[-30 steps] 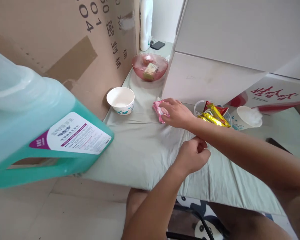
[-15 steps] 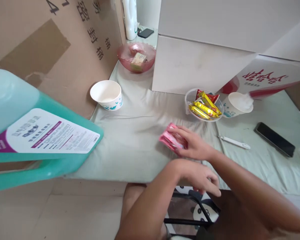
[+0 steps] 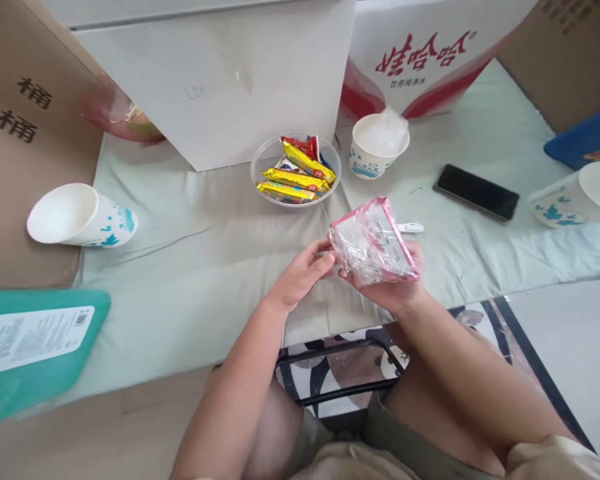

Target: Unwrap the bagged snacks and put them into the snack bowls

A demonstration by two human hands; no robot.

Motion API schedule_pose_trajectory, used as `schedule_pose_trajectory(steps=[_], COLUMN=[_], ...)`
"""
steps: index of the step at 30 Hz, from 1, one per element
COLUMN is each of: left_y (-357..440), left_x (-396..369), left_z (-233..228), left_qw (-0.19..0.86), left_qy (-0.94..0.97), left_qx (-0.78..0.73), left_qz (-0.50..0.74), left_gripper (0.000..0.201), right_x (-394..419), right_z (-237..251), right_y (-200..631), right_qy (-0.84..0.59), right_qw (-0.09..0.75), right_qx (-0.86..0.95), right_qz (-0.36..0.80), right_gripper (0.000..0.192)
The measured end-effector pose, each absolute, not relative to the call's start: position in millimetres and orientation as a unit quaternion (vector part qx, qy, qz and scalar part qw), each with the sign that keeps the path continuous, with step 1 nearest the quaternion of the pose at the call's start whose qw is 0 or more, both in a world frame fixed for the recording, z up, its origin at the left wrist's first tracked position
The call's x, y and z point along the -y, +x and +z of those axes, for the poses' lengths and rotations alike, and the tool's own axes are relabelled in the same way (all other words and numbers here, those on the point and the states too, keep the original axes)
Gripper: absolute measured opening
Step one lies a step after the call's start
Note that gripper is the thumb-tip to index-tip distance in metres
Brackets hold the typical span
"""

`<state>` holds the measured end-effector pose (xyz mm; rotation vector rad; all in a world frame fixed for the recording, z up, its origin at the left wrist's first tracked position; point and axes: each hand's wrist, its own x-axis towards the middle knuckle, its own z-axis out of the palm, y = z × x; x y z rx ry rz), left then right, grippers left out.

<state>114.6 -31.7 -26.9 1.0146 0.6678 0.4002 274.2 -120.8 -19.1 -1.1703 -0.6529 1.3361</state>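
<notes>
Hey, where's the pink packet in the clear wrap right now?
In the head view, the pink packet is right of centre, held in the right hand, with the left hand at its left; the snack bowl sits beyond it, leftward.

One head-worn view, close, forward and down.

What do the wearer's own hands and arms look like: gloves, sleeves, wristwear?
Left hand and right hand are both ungloved; no watch, band or cable shows on either wrist. Forearms bare. A loose beige sleeve shows near the right elbow; the left sleeve is out of frame. Rings: can't tell, both hands are partly hidden.
</notes>
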Motion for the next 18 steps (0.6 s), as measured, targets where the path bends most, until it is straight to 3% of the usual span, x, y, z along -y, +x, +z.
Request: schedule_pose_trajectory(steps=[2,5,8,11,15,18], left_y=[131.9,152.5,163.6,168.1,169.5,169.2], left_x=[35.3,37.2,32.8,26.4,24.8,28.1], left_z=[-30.1,-35.2,-40.2,-43.5,-45.3,-45.7], left_qw=[0.829,0.821,0.785,0.776,0.757,0.738], left_qy=[0.445,0.397,0.371,0.364,0.377,0.401], left_qx=[-0.271,-0.310,-0.362,-0.377,-0.383,-0.380], left_qz=[0.202,0.268,0.340,0.350,0.371,0.387], left_gripper=[0.073,0.069,0.062,0.059,0.062,0.071], right_x=[121.1,121.9,124.5,125.9,121.1,115.9], right_z=[-23.6,-25.1,-24.8,-33.2,-51.7,-51.4], right_y=[278.7,290.8,313.8,341.1,365.7,368.5], right_qy=[-0.580,-0.641,-0.720,-0.790,-0.824,-0.820], right_qw=[0.528,0.499,0.473,0.367,0.244,0.256], right_qx=[0.327,0.382,0.427,0.483,0.509,0.509], right_qz=[0.527,0.440,0.275,0.090,0.055,0.050], right_gripper=[0.061,0.047,0.031,0.034,0.034,0.032])
